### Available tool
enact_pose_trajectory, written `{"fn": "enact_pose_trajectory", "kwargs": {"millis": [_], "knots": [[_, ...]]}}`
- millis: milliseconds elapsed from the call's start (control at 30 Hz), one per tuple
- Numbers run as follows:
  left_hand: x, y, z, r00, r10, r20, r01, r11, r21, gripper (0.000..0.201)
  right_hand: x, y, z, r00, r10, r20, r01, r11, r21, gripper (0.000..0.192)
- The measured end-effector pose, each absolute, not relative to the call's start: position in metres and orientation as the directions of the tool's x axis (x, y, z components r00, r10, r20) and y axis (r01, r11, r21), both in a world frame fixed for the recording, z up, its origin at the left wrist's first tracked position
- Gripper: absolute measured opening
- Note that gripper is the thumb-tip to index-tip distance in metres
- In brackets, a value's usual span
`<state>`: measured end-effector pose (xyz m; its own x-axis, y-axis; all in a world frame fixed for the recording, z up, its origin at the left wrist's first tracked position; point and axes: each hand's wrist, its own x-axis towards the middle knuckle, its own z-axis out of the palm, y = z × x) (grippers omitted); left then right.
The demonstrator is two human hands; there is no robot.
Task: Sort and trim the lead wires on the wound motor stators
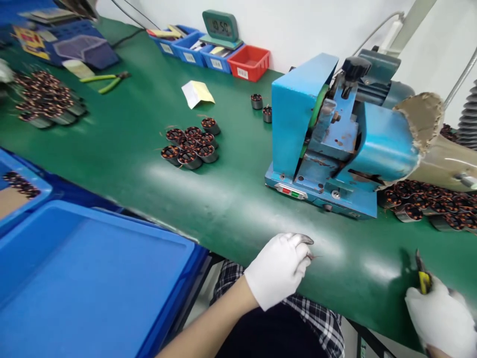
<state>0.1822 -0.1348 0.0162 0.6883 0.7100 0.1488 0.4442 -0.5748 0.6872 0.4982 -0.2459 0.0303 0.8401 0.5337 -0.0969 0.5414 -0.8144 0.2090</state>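
Observation:
My left hand (pixel 278 268), in a white glove, is closed around a small metal motor stator (pixel 303 240) with thin wire ends sticking out, near the front edge of the green table (pixel 231 199). At the lower right, my gloved right hand (pixel 441 315) grips a small cutter with yellow handles (pixel 424 278), blades pointing up. A blue grinding machine (pixel 328 144) stands just beyond both hands.
Clusters of copper-wound stators lie mid-table (pixel 191 145), at the far left (pixel 44 99) and right of the machine (pixel 428 201). Blue trays (pixel 93 278) sit at the lower left. Small blue and red bins (pixel 249 62), a clock (pixel 220 27) and green-handled pliers (pixel 106 79) are at the back.

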Motion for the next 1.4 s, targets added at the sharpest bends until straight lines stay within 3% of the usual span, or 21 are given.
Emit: {"fn": "enact_pose_trajectory", "kwargs": {"millis": [67,133,200,267,367,600,900,1000,1133,1200,1300,1400], "knots": [[0.183,-0.135,0.016,0.702,0.706,0.091,0.49,-0.572,0.657,0.014,0.457,-0.234,0.04,0.802,0.575,-0.164,0.596,-0.79,0.145,0.057],[0.184,-0.135,0.017,0.705,0.707,0.059,0.521,-0.573,0.633,0.015,0.419,-0.228,0.047,0.742,0.559,-0.37,0.566,-0.818,-0.101,0.054],[0.186,-0.137,0.017,0.693,0.718,0.061,0.536,-0.571,0.622,0.014,0.392,-0.228,0.049,0.53,0.568,-0.63,0.358,-0.823,-0.442,0.052],[0.187,-0.138,0.017,0.675,0.734,0.075,0.551,-0.568,0.611,0.013,0.375,-0.231,0.05,0.229,0.604,-0.764,0.092,-0.794,-0.6,0.056],[0.188,-0.139,0.015,0.656,0.747,0.105,0.566,-0.58,0.587,0.014,0.366,-0.233,0.052,0.018,0.612,-0.791,-0.02,-0.791,-0.612,0.061],[0.19,-0.14,0.016,0.661,0.747,0.073,0.59,-0.578,0.563,0.015,0.356,-0.226,0.049,-0.119,0.683,-0.72,0.183,-0.698,-0.692,0.053],[0.188,-0.139,0.018,0.68,0.728,0.086,0.576,-0.603,0.552,0.015,0.34,-0.243,0.019,0.087,0.66,-0.746,-0.174,-0.727,-0.664,0.051],[0.189,-0.14,0.014,0.667,0.736,0.12,0.565,-0.604,0.562,0.014,0.337,-0.239,0.021,0.032,0.649,-0.76,-0.286,-0.723,-0.629,0.045],[0.19,-0.14,0.016,0.634,0.756,0.165,0.533,-0.582,0.614,0.014,0.33,-0.232,0.034,-0.106,0.721,-0.685,-0.463,-0.646,-0.608,0.035],[0.184,-0.139,0.024,0.603,0.763,0.231,0.481,-0.579,0.658,0.012,0.332,-0.233,0.037,-0.051,0.771,-0.635,-0.475,-0.578,-0.664,0.036],[0.165,-0.138,0.032,0.497,0.778,0.384,0.419,-0.603,0.679,0.011,0.355,-0.241,0.035,0.18,0.798,-0.576,-0.273,-0.522,-0.808,0.042],[0.149,-0.138,0.025,0.616,0.757,0.216,0.372,-0.522,0.768,0.01,0.399,-0.252,0.035,0.451,0.724,-0.522,-0.227,-0.473,-0.852,0.051]]}}
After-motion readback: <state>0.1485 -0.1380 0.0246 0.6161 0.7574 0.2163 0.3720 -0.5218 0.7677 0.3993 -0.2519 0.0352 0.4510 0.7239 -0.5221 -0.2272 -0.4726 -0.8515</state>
